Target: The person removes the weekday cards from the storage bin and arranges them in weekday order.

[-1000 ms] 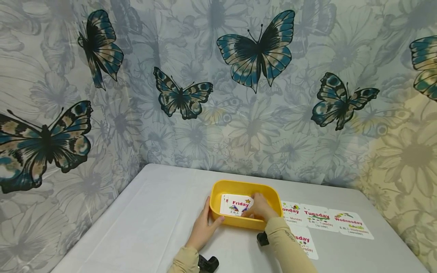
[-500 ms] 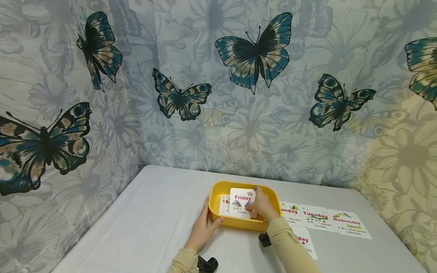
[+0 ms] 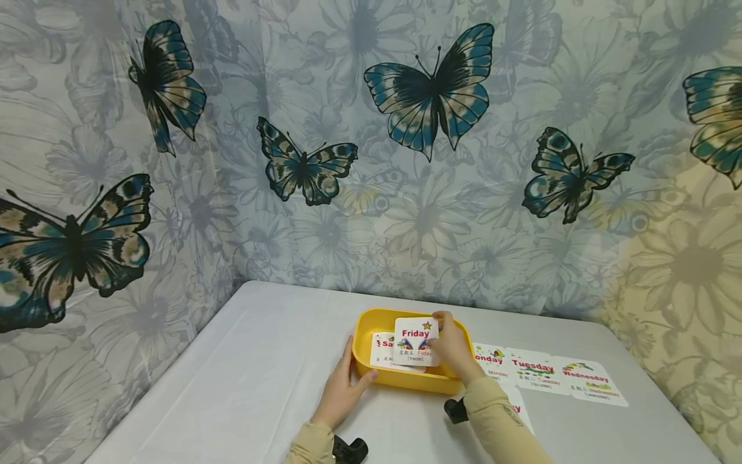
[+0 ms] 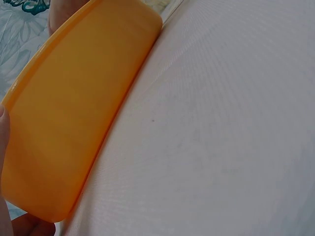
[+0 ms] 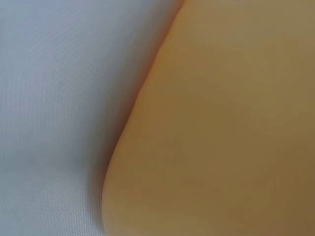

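Note:
A yellow plastic bin (image 3: 408,381) stands on the white table. My left hand (image 3: 339,392) holds its left end, thumb at the front rim and fingers along the side. With my right hand (image 3: 455,350) I pinch the right edge of a white Friday card (image 3: 413,353), raised over the bin and facing me. Beneath it in the bin lies another card (image 3: 381,351) beginning "Sa", partly covered. The left wrist view shows the bin's outer wall (image 4: 74,108) and a bit of thumb (image 4: 4,129). In the right wrist view the bin's wall (image 5: 211,128) fills most of the picture.
Right of the bin lies a row of cards: a Monday card (image 3: 489,366), partly hidden, a Tuesday card (image 3: 533,372) and a Wednesday card (image 3: 588,381). Another card (image 3: 518,401) shows behind my right sleeve (image 3: 501,419). A butterfly-patterned curtain (image 3: 429,245) hangs behind the table.
My right hand has lifted the Friday card from low in the bin and drawn it slightly right, uncovering more of the card below. The left hand keeps its hold on the bin.

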The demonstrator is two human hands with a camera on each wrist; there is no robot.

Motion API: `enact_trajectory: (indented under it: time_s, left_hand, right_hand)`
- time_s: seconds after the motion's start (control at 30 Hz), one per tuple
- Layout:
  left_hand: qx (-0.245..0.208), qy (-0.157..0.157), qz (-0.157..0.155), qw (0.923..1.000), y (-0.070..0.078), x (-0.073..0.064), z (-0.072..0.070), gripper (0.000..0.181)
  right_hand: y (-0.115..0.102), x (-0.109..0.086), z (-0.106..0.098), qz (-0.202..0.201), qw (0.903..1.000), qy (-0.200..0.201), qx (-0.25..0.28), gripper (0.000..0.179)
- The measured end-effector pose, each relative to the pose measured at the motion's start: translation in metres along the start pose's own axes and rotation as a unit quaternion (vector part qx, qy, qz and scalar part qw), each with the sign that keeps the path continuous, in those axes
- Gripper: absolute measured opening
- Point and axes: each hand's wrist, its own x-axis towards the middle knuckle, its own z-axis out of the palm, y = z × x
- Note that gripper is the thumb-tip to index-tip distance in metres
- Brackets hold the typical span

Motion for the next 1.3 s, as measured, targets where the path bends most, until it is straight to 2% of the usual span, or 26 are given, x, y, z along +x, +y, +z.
enact_trajectory:
  time_s: [0.23,0.37,0.43,0.63,0.8,0.97,1.23,1.3]
  left_hand:
    - [0.003,0.000,0.000,1.0000,0.000,0.000,0.000,0.090]
    - [0.003,-0.001,-0.002,1.0000,0.001,-0.001,0.000,0.090]
    - [0.002,-0.002,-0.003,1.0000,0.002,-0.001,-0.001,0.090]
    - [0.004,-0.003,-0.001,1.0000,-0.001,0.000,-0.001,0.090]
    - [0.002,-0.002,0.001,1.0000,-0.001,0.001,-0.002,0.090]
    - [0.001,-0.002,0.003,1.0000,-0.001,0.001,-0.002,0.090]
    - [0.003,-0.001,0.005,1.0000,-0.002,0.001,-0.002,0.091]
    - [0.004,0.000,0.007,1.0000,-0.002,0.001,-0.002,0.091]
  right_hand:
    - [0.003,-0.011,-0.014,-0.017,0.9989,0.025,0.035,0.056]
    - [0.009,-0.018,-0.025,-0.001,0.9977,0.044,0.052,0.057]
    - [0.012,-0.022,-0.032,0.003,0.9957,0.052,0.077,0.058]
    - [0.019,-0.036,-0.054,0.021,0.9847,0.045,0.167,0.059]
    - [0.032,-0.048,-0.069,0.034,0.9794,0.041,0.195,0.061]
    - [0.053,-0.060,-0.082,0.055,0.9760,0.046,0.205,0.064]
    - [0.089,-0.080,-0.109,0.111,0.9510,0.033,0.287,0.073]
    - [0.096,-0.085,-0.117,0.126,0.9490,0.025,0.288,0.075]
